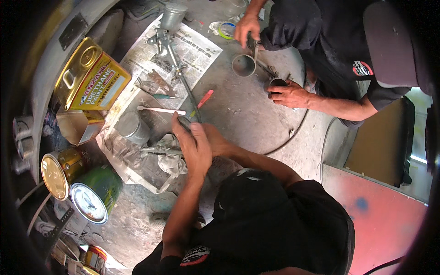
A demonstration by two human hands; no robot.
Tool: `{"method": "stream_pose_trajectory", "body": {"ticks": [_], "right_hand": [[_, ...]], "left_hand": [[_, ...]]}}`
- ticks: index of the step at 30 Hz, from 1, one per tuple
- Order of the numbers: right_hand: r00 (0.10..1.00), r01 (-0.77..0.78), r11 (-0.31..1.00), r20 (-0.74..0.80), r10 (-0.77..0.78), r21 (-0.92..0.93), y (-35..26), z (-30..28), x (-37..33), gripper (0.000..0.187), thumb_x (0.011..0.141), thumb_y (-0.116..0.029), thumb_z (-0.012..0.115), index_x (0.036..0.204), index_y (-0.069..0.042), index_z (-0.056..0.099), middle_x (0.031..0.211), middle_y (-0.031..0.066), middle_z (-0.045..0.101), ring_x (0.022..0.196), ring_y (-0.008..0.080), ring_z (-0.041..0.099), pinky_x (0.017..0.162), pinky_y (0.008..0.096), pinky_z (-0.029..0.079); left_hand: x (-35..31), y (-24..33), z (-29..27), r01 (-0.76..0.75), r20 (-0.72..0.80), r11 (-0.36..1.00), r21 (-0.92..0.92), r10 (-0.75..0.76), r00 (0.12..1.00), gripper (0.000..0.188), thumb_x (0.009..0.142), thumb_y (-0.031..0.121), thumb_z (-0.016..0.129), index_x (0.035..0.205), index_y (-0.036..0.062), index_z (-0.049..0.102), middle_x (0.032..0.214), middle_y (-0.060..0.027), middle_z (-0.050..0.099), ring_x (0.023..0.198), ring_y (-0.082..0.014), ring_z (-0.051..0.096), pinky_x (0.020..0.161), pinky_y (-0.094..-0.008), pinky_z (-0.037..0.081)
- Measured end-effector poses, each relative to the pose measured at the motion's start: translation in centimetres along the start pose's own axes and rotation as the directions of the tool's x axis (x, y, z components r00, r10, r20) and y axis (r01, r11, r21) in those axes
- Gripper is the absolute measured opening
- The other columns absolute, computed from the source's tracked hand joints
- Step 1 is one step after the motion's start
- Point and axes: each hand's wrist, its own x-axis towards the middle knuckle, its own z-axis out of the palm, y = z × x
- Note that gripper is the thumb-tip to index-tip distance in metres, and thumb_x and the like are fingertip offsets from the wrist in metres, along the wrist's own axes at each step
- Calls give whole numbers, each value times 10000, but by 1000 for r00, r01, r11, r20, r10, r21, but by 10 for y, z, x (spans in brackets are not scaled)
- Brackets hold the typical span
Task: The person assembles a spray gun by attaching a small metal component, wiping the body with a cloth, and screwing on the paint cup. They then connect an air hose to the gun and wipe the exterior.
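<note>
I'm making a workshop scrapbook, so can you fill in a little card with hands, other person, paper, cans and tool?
Hands: left hand beside right hand; grip unclear
Other person: one hand at a small round cup
Paper: newspaper under spray gun
Cans: yellow rectangular can, green round can
Tool: red-handled tool just beyond the hands

Brown box (79, 127) sits just below gold rectangular can (91, 78) in view; round gold tin (58, 175) and green tin (97, 193) farther below it; reddish panel (382, 217) well to its right.
</note>
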Motion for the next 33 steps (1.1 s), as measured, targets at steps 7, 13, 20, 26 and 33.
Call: {"method": "stream_pose_trajectory", "body": {"ticks": [7, 13, 20, 26, 33], "right_hand": [[983, -83, 992, -173, 65, -100, 30, 6, 10, 383, 701, -235, 789, 973, 13, 684, 908, 255, 694, 866, 411, 687, 753, 466, 514], [979, -146, 948, -178, 98, -283, 54, 20, 23, 302, 695, -228, 782, 863, 5, 687, 815, 237, 688, 761, 420, 682, 666, 484, 510], [994, 91, 944, -22, -103, -318, 46, 30, 19, 294, 704, -264, 778, 784, -2, 670, 720, 227, 659, 698, 436, 658, 620, 484, 506], [989, 142, 973, -4, -145, -182, 56, 27, 29, 329, 681, -301, 784, 810, -16, 683, 728, 216, 661, 703, 430, 657, 620, 482, 507], [991, 93, 895, 130, -39, -437, 52, 21, 27, 403, 692, -334, 790, 918, -17, 686, 802, 235, 679, 762, 422, 672, 679, 485, 519]], "left_hand": [[20, 7, 27, -56, 39, 932, 359, 45, 998, 639, 902, 445, 705, 1214, -76, 506, 1214, -299, 555, 1139, -441, 548, 948, -469, 426], [44, -10, 29, 19, -103, 933, 361, 20, 994, 450, 855, 446, 777, 753, 31, 637, 481, -77, 511, 440, -203, 463, 493, -361, 417], [63, -33, 2, 333, -186, 916, 226, -295, 937, 540, 922, 479, 688, 721, -21, 660, 528, -136, 574, 483, -220, 531, 552, -386, 459], [49, -9, 16, 190, -276, 982, 19, -177, 945, 481, 965, 411, 630, 857, -57, 645, 736, -174, 651, 678, -167, 571, 656, -381, 465], [71, -34, 15, 375, -297, 926, 46, -346, 890, 529, 1000, 379, 565, 766, -85, 663, 585, -122, 612, 527, -236, 502, 582, -408, 444]]}}
